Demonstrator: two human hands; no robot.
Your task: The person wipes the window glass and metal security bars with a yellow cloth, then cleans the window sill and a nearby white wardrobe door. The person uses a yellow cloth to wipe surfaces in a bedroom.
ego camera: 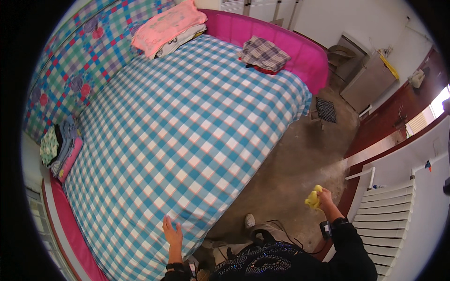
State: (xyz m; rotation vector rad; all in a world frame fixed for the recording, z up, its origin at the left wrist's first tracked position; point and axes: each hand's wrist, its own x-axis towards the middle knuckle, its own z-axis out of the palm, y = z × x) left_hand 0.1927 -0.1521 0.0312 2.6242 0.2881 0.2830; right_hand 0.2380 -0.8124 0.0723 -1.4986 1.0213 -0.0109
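Note:
A bed with a blue and white checked sheet (168, 140) fills most of the view before me. My left hand (172, 230) is over the near edge of the sheet, fingers apart, holding nothing; whether it touches the sheet I cannot tell. My right hand (325, 198) is to the right of the bed above the floor, closed on a crumpled yellow cloth (313, 198). Folded plaid cloth (265, 54) lies on the sheet near the pink headboard (263, 31). At the far left corner lie pillows, the upper one under a pink cover (170, 26).
Folded clothes (65, 151) are stacked at the bed's left edge. A white radiator (383, 221) stands along the right wall. Beyond the bed are a small stool with a patterned top (326, 109), a low cabinet (369, 82) and a dark red door (390, 119).

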